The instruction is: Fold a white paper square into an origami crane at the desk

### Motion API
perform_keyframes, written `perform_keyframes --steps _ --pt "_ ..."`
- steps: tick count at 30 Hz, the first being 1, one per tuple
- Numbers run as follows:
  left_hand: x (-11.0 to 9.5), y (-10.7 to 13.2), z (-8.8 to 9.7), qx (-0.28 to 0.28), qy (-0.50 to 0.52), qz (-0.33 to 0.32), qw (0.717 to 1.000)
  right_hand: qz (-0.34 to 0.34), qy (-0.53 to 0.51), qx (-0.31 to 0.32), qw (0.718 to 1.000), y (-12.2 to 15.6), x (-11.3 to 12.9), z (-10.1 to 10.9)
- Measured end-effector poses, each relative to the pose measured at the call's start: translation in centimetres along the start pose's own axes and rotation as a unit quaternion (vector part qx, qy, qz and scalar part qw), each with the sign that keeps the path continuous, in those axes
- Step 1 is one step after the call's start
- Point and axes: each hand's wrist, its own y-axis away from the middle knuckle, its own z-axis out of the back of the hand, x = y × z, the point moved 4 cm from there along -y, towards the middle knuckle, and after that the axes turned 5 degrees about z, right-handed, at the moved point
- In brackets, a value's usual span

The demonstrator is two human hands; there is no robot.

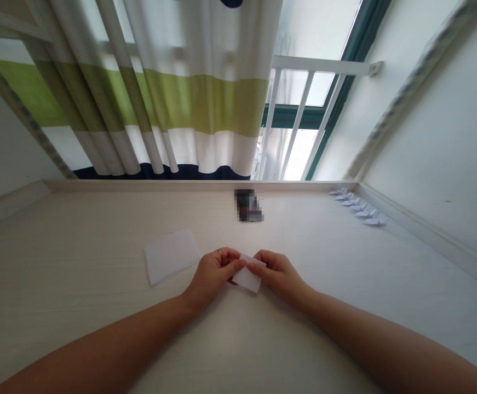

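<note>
Left hand point(213, 271) and right hand point(277, 273) both pinch the folded paper point(247, 278), near centre, just above the table point(345, 262). Judgement: align the edges first, then press the crease firmly. Paper stack point(170, 254) lies just left.

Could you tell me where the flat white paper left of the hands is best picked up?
Probably its right corner, from the right: that lies nearest the left hand, which with the right hand now pinches a folded piece. The white paper rests flat on the table, so lift the corner with a fingertip, then pinch.
</note>
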Motion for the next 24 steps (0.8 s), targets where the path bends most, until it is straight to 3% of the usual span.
perform_keyframes --steps 11,24 --pt "-0.48 0.17 -0.62 0.056 0.067 -0.038 0.995 -0.028 -0.133 -0.055 0.989 -0.44 -0.59 0.70" --pt "-0.34 0.57 -0.26 0.087 0.039 -0.020 0.995 -0.102 -0.211 -0.008 0.972 -0.55 -0.87 0.58"
